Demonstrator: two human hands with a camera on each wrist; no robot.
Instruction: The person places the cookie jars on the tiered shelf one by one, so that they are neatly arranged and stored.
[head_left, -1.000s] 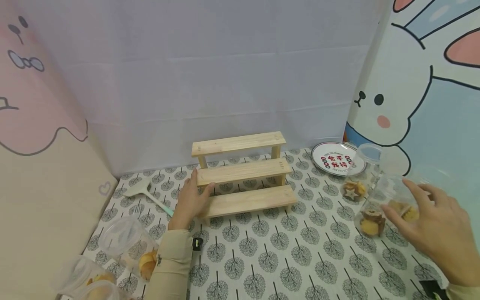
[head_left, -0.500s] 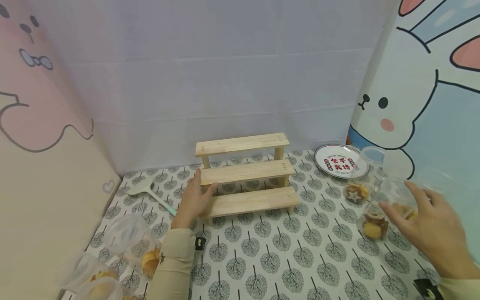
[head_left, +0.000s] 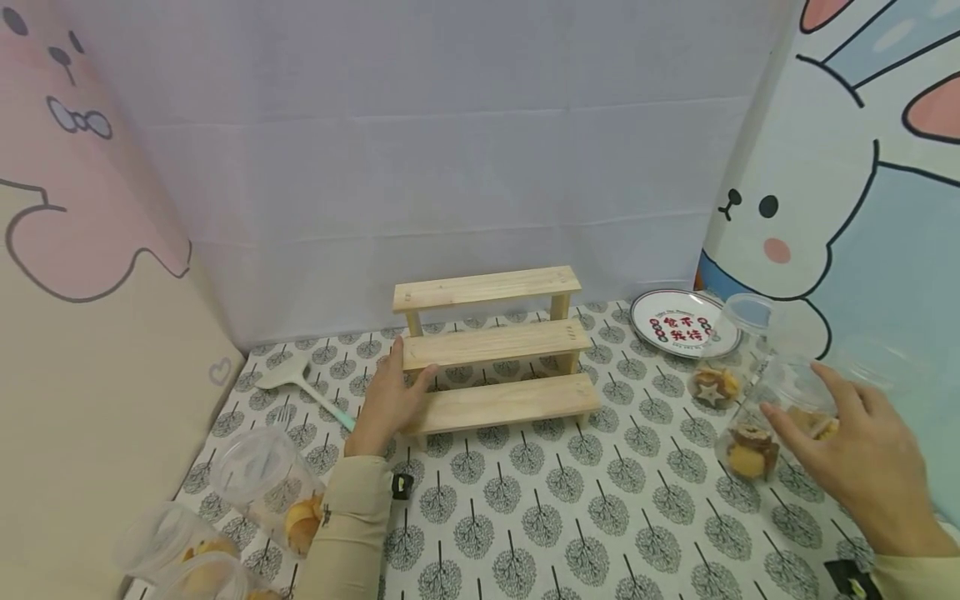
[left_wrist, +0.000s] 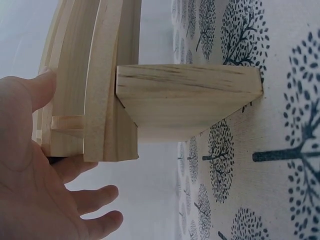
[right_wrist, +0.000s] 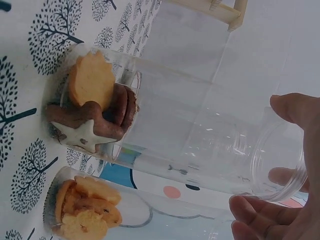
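My left hand (head_left: 392, 396) grips the left end of a three-tier wooden stand (head_left: 498, 337), thumb and index finger on either side of a board. In the left wrist view its other fingers are spread below the stand (left_wrist: 117, 95). At the right, my right hand (head_left: 862, 442) holds the top of a tall clear jar (right_wrist: 175, 110), its thumb and fingers around the round lid (right_wrist: 277, 160). Brown, yellow and star-shaped cookies (right_wrist: 90, 110) lie at the jar's bottom. Beside it stands another clear jar with yellowish cookies (right_wrist: 87, 207).
A star-cookie jar (head_left: 716, 387) stands behind the held one, near a white plate (head_left: 682, 321) with red characters. At the left are a spatula (head_left: 300, 379), a fork (head_left: 282, 417) and several clear containers (head_left: 258, 467) with bread-like pieces. Patterned cloth (head_left: 540, 517) covers the table.
The head view has shifted slightly, so the scene sits a little farther right and lower. Both hands keep nearly the same places on the stand and the jar.
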